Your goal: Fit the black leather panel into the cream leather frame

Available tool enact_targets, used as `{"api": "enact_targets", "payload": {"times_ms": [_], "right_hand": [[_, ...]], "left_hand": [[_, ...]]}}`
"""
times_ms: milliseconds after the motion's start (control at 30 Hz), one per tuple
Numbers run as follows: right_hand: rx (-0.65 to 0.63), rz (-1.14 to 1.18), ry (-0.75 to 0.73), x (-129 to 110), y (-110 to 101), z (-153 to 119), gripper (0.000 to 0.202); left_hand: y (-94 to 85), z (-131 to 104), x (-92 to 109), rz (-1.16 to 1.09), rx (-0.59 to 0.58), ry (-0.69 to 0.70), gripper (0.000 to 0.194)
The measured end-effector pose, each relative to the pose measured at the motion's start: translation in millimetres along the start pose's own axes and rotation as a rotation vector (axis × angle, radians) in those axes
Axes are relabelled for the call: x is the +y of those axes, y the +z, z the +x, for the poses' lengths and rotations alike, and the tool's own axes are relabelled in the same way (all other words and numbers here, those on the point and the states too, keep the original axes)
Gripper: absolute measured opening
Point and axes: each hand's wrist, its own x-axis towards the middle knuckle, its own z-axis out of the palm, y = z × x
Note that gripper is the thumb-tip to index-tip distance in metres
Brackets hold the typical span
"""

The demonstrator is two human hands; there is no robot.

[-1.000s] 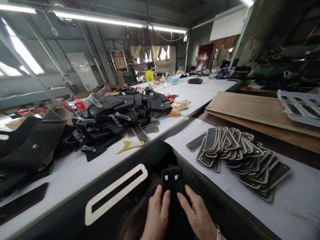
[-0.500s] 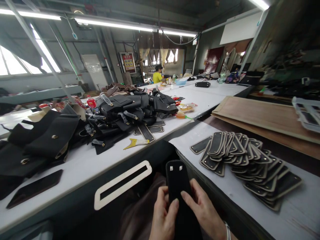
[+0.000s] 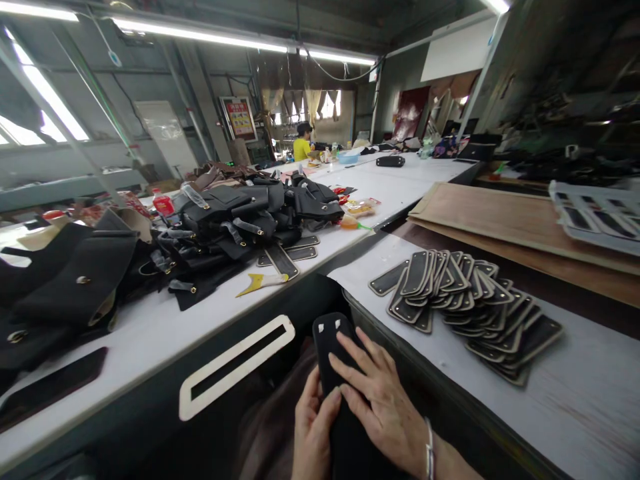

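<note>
The long black piece (image 3: 327, 353) lies between my hands, its rounded end pointing away from me. My left hand (image 3: 315, 423) pinches its left edge, thumb on top; my right hand (image 3: 377, 400) rests over it with fingers spread, one fingertip just beside two small white tabs (image 3: 321, 328). Near them on the left is a cream slotted frame (image 3: 240, 373); on the right, overlapping black panels (image 3: 465, 300) with pale edges. Farther off, behind black bags (image 3: 255, 200), a red bottle (image 3: 163, 203) carries lettering too small to read. The framed poster (image 3: 238, 120) beyond bears writing, also illegible to me.
</note>
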Motion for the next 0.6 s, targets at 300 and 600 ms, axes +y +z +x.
{"api": "enact_targets", "payload": {"times_ms": [300,600], "right_hand": [[0.102,0.638,0.286,36,6,-75,0.033],[0.284,1.513,1.206,43,55,-57,0.072]], "left_hand": [[-11.7,9,13,-0.193,0.067,-0.112,0.047],[-18.3,24,27,-0.3,0.002,-0.121,0.065]]}}
